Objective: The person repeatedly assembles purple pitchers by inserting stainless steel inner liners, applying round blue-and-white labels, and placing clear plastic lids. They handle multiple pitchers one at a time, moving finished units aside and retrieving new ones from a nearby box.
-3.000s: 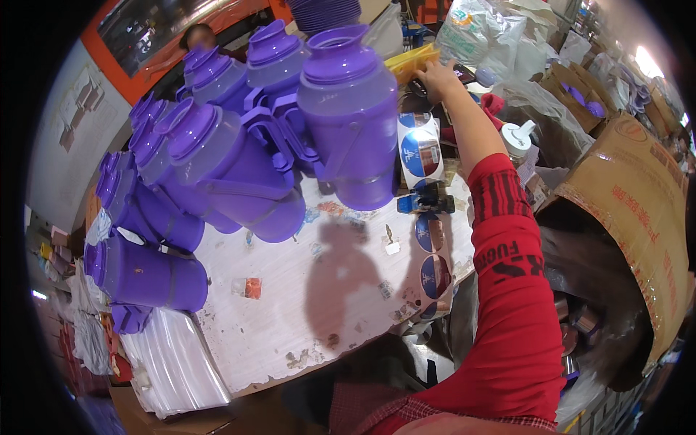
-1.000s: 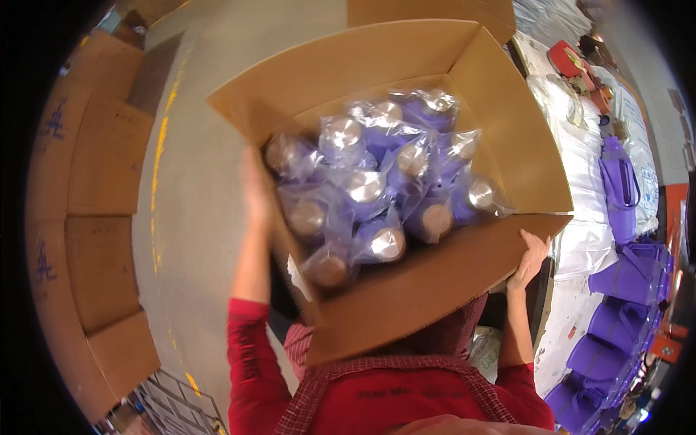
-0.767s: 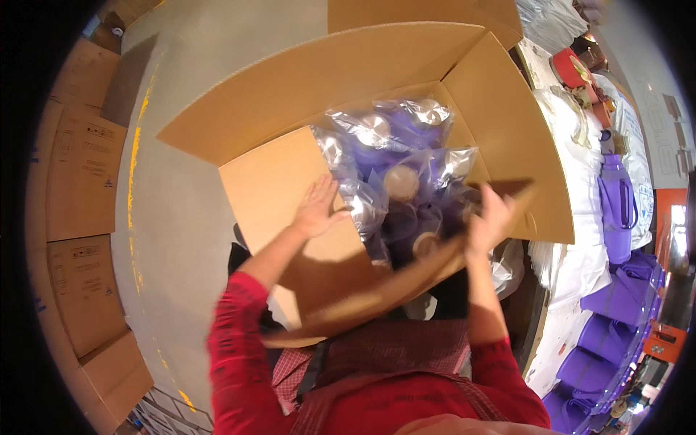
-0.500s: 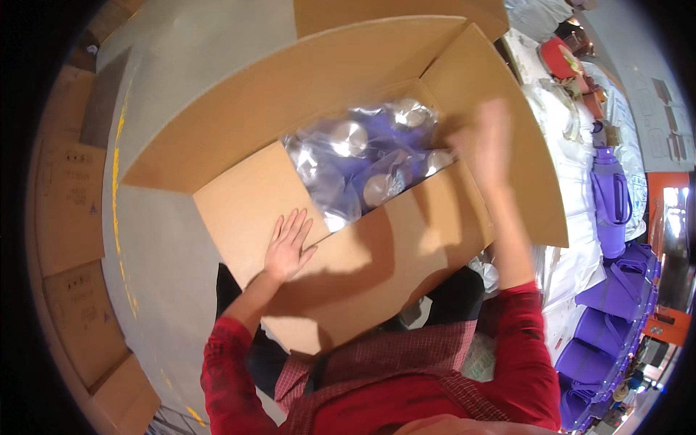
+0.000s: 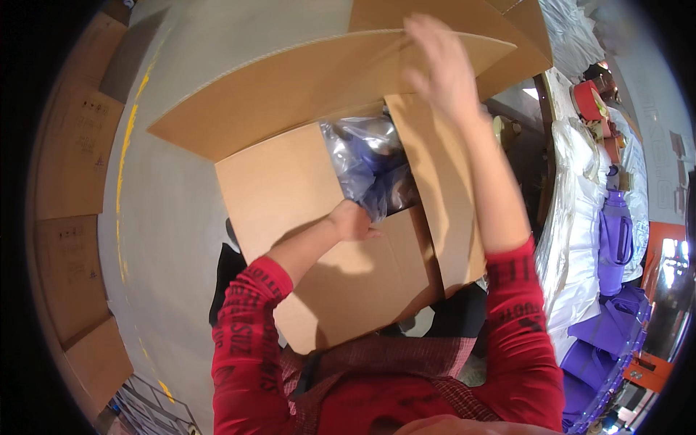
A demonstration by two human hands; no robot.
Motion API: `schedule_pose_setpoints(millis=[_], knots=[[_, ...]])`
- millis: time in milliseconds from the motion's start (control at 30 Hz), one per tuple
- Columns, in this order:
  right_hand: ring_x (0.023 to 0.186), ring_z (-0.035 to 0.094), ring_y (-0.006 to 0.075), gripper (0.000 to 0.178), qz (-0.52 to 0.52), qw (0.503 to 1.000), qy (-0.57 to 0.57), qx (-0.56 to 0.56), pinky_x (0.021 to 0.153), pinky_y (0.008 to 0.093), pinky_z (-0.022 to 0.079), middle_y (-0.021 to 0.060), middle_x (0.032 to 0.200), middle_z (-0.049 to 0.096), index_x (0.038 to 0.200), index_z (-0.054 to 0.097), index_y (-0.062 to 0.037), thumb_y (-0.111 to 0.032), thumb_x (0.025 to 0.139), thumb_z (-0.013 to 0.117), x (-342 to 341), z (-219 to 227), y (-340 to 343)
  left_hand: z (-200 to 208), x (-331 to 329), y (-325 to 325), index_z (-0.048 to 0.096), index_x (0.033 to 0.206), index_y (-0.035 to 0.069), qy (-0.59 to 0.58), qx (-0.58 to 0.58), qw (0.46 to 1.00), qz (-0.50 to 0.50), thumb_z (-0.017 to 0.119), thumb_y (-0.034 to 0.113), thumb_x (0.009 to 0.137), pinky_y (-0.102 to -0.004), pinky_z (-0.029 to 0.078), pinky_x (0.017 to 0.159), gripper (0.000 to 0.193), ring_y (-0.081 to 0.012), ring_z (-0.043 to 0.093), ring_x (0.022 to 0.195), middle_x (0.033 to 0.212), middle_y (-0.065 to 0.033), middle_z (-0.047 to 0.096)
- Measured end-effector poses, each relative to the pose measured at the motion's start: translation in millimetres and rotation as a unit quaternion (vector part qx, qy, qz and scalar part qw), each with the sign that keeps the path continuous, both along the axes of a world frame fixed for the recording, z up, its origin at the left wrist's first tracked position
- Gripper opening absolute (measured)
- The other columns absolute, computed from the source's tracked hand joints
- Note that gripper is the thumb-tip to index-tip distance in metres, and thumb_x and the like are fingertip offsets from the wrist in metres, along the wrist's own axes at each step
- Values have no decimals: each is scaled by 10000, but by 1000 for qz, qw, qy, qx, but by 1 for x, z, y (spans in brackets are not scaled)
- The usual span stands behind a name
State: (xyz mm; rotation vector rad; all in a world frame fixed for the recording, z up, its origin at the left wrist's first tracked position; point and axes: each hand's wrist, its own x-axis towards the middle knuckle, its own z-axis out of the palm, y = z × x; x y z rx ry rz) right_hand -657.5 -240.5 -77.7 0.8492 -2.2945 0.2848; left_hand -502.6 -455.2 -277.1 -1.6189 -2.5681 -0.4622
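A large cardboard box (image 5: 319, 326) stands in front of me. Inside are purple bottles in clear plastic bags (image 5: 370, 156), seen through the gap between the flaps. The left flap (image 5: 279, 177) lies folded inward, and the right flap (image 5: 442, 196) leans in over the other end. My left hand (image 5: 353, 220) is closed at the near edge of the gap, beside the left flap; what its fingers hold, if anything, is hidden. Raised at the upright far flap (image 5: 290, 90), my right hand (image 5: 441, 69) has its fingers stretched out and slightly blurred, near that flap's top edge.
To the right is a surface covered in white plastic (image 5: 573, 239), with a purple bottle (image 5: 615, 239), a red tape roll (image 5: 587, 100) and several purple carriers (image 5: 605, 322). Closed cartons (image 5: 69, 156) line the left, beyond a yellow floor line (image 5: 130, 138). Another carton (image 5: 464, 16) stands behind.
The right flap has swung inward over the bottles. My right hand has moved up and left to the far flap. My left hand has slid right to the gap and closed.
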Motion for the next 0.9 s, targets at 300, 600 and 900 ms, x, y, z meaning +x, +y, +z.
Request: schedule_pose_setpoints(millis=[300, 600, 900], knots=[[956, 609, 313, 332, -169, 975, -113, 93, 831, 443, 449, 106, 940, 663, 1045, 621, -74, -259, 790, 729, -34, -3, 3, 214, 101, -185, 502, 573, 126, 91, -1, 971, 222, 754, 404, 726, -349, 445, 577, 405, -218, 552, 568, 570, -32, 523], [1275, 503, 259, 418, -150, 939, -308, -30, 1057, 486, 358, 106, 1271, 622, 1192, 654, -97, -354, 863, 676, 193, -99, 24, 168, 79, -173, 566, 623, 157, 82, -13, 973, 216, 720, 371, 772, -349, 406, 636, 303, -208, 545, 632, 582, -14, 518], [1238, 517, 326, 730, -484, 790, -345, -150, 1058, 351, 365, 237, 1332, 545, 1375, 438, 74, -459, 900, 586, 188, -162, 213, 20, 20, -11, 617, 1003, 88, -162, 163, 959, 166, 706, 368, 798, -397, 430, 926, 358, -271, 535, 1074, 1106, -77, 586]])
